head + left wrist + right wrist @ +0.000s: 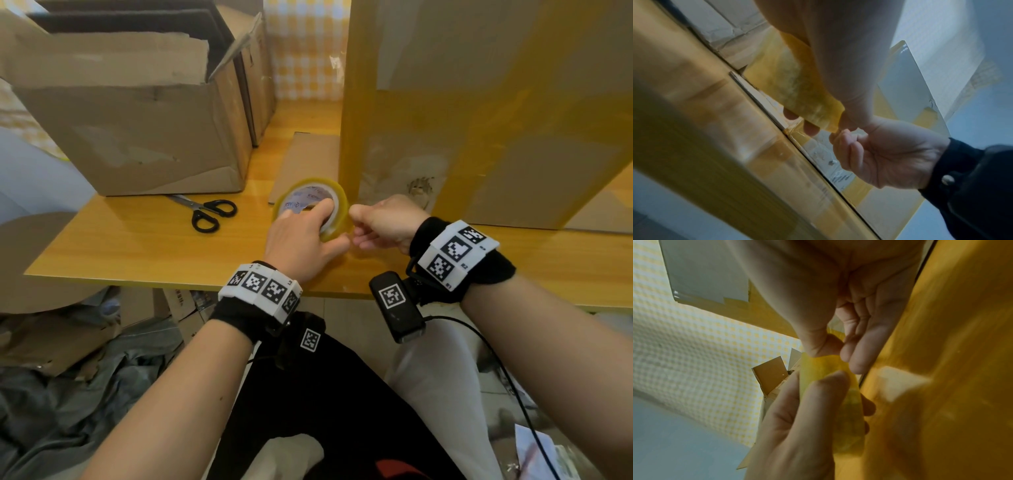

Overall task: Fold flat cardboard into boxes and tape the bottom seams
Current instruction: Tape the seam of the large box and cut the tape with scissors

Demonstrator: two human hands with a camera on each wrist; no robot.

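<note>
The tape roll [310,205] has blue printing on its inner core, too small and glare-washed to read. The only other marks are the black-and-white square codes on the white wrist bands [261,287]; the faint printing on the label patch of the big box [840,176] is too blurred to make out.

The left hand [303,240] grips the roll, fingers hooked into its core and thumb along the outer rim. The roll is tilted, its open face turned up and toward the person, its lower edge at the table [137,236]. Just right of that grip, the right hand [383,222] pinches the free end of the yellowish tape [824,365] between thumb and curled fingers. The drawn-out strip is short and runs sideways between the two hands. In the head view the pinch itself is hidden behind the knuckles, and the transparent strip barely shows.

Directly behind the right hand stands the tall taped box [479,113], cut off at the top and right. A flat piece of cardboard [308,161] lies beyond the roll, partly under that box. Left of the grip lie black-handled scissors [205,210], and beyond them an open brown box [137,137].
</note>
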